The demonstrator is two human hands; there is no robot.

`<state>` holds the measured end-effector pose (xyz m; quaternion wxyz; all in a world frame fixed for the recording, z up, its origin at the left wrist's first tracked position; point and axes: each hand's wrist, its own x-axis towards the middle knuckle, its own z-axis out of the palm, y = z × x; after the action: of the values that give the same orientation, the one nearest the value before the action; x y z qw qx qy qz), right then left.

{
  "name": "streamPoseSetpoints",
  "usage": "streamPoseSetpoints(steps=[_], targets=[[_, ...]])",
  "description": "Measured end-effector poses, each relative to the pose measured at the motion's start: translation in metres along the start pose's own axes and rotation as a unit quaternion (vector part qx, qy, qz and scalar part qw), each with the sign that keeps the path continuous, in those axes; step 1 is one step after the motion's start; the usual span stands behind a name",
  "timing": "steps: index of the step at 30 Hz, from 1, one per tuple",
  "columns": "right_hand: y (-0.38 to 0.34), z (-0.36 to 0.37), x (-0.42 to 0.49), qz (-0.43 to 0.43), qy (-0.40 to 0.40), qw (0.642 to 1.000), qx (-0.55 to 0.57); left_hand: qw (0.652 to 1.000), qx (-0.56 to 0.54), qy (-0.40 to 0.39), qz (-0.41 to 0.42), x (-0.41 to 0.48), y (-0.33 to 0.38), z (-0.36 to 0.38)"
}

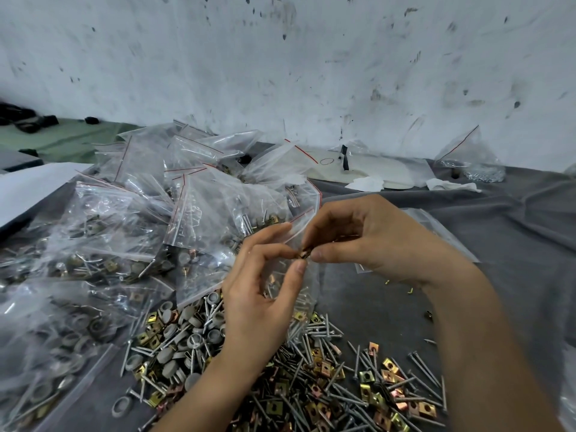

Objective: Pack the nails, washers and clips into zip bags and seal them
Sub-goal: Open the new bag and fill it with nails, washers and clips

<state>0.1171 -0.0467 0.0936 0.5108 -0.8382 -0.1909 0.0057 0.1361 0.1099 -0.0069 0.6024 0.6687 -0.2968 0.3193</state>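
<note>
- The left hand (258, 291) has its fingers curled, with thumb and forefinger nipping the thin film of a clear zip bag (300, 283) at its mouth. The bag hangs between the two hands, with a few nails already showing inside.
- The right hand (367, 238) is also curled and pinches a small brass-coloured clip (304, 254) between thumb and fingertips, right at the bag's mouth and touching the left fingertips.
- The clip looks light, stiff and sharp-edged. A fingertip pinch across its flat faces should suit it, but it is small enough to slip.
- The bag film is soft, slick and limp. It is best held by the lip just under the red zip line, as nail points could pierce it.
- The loose pile (311, 369) of nails, grey washers (193, 339) and clips lies just below both hands on the grey cloth (498, 229).
- The filled bags (124, 229) are heaped to the left of the left hand. They look heavy and lumpy.
</note>
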Motion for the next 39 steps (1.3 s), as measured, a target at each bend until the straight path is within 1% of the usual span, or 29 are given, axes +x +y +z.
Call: streamPoseSetpoints(steps=[2,6,11,13,17,20,23,25,27,29,33,35,37,39], targets=[[0.000,0.000,0.000,0.002,0.004,1.000,0.004,1.000,-0.017,-0.005,-0.011,0.001,0.001,0.000],[0.000,-0.001,-0.001,0.008,0.012,1.000,0.001,1.000,-0.008,-0.011,-0.009,0.002,0.002,0.000],[-0.002,0.001,0.000,0.012,0.045,0.997,-0.055,0.999,-0.029,0.000,-0.034,0.002,0.002,0.001],[-0.003,0.003,0.001,0.010,0.055,0.995,-0.078,0.999,-0.029,0.004,-0.032,0.002,0.002,0.001],[-0.004,0.007,0.002,0.015,0.029,0.997,-0.073,1.000,-0.014,0.008,-0.021,0.003,0.001,0.000],[0.000,0.006,0.003,0.024,0.046,0.996,-0.071,0.999,-0.036,-0.003,-0.023,0.003,0.001,0.001],[0.004,0.004,0.004,0.058,0.055,0.994,-0.069,0.998,-0.057,-0.004,-0.018,0.002,0.000,0.001],[0.010,0.002,0.003,0.113,0.018,0.989,-0.093,0.997,-0.069,-0.003,-0.023,0.001,-0.002,0.002],[0.018,0.002,0.003,0.188,-0.047,0.968,-0.161,0.998,-0.061,-0.003,-0.026,0.000,-0.003,0.002],[0.027,0.007,0.003,0.272,-0.106,0.934,-0.207,0.998,-0.053,-0.003,-0.030,0.000,-0.003,0.002],[0.031,0.031,0.006,0.413,-0.188,0.867,-0.208,0.998,-0.049,0.000,-0.039,0.000,-0.004,0.002],[0.029,0.042,0.009,0.441,-0.219,0.844,-0.212,0.998,-0.054,-0.001,-0.044,0.000,-0.004,0.001],[0.025,0.050,0.013,0.435,-0.222,0.840,-0.238,0.997,-0.061,-0.001,-0.049,0.001,-0.004,0.001],[0.023,0.054,0.015,0.407,-0.218,0.840,-0.285,0.997,-0.062,-0.003,-0.049,0.001,-0.004,0.001]])
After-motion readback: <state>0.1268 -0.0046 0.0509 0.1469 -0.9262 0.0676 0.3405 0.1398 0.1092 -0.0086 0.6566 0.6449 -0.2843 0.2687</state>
